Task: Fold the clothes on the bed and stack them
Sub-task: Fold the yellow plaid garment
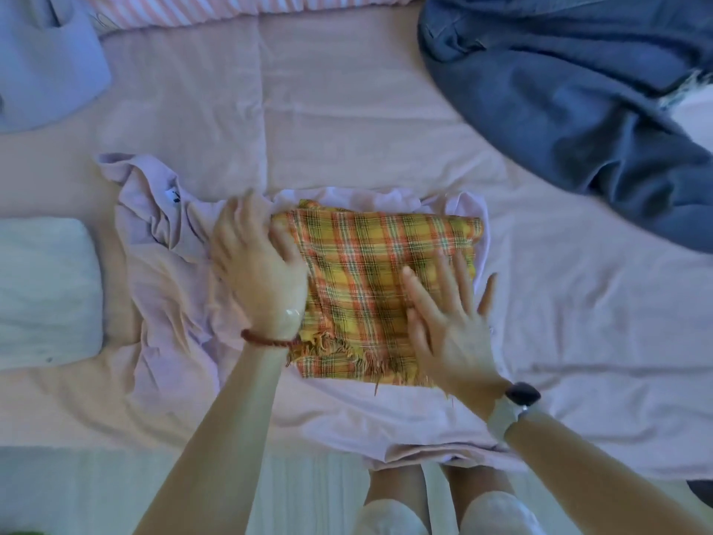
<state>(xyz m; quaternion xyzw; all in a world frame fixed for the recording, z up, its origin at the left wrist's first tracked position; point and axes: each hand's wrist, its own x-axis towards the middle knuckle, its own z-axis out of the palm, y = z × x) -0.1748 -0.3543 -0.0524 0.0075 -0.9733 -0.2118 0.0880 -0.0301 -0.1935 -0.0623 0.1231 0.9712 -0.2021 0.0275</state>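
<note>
The right hand [447,326] lies flat on the folded plaid scarf [378,287], its fingers [420,295] straight and spread apart, pressing the near right part of the cloth; its thumb reaches past the scarf's right edge. The left hand [256,260] rests at the scarf's left edge, fingers loosely bent over the fabric there; whether they pinch the cloth or only press it cannot be told. Between the two hands the scarf, yellow with orange and green checks, forms a rough rectangle, with a frayed fringe along the edge nearest the wrists. Under both hands and the scarf a pale lilac garment [169,287] is spread, rumpled, reaching out left beyond the left fingers and down to the bed's near edge. A red bead bracelet [266,339] circles the left wrist, a watch [517,399] the right. Further left of the left hand sits a folded white item [42,291]. Beyond the right fingers, up and to the right, a heap of blue denim [559,110] lies on the pink bed sheet [347,121]. Far up left lies a lavender garment [46,63]
</note>
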